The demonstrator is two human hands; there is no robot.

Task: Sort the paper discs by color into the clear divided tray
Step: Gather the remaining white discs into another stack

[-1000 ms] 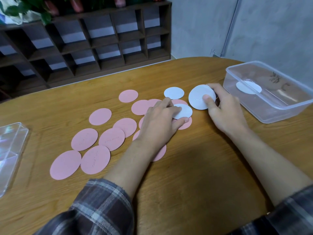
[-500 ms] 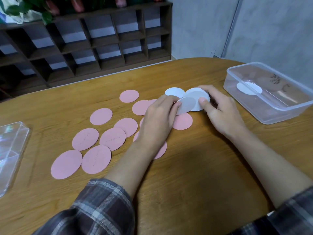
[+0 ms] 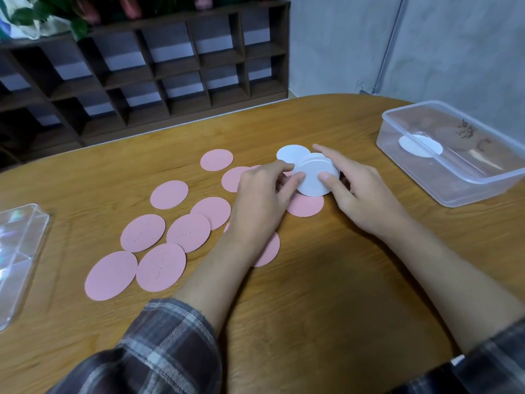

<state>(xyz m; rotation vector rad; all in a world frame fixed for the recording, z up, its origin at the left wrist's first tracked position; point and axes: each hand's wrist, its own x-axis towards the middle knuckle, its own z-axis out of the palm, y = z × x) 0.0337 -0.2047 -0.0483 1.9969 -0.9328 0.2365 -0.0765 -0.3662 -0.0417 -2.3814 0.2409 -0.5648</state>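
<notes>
Both hands meet over a small stack of white paper discs [image 3: 311, 177] at the table's middle. My right hand [image 3: 360, 191] pinches the stack, thumb on top and fingers behind it. My left hand [image 3: 264, 194] holds the stack's left edge between thumb and fingertips. Another white disc [image 3: 289, 153] lies flat just behind. Several pink discs [image 3: 187, 231] lie spread over the table to the left, and one pink disc [image 3: 305, 204] sits under the stack. A clear tub [image 3: 454, 177] at the right holds a white disc [image 3: 419, 145].
A clear divided tray [image 3: 20, 245] lies at the table's left edge. The wooden table [image 3: 326, 294] has a rounded far edge. Dark wooden shelving [image 3: 159, 66] stands behind it, and a grey wall is at the back right.
My left hand lifted a white disc off the pink ones and brought it right onto the white disc in my right hand. The two now form one stack held by both hands.
</notes>
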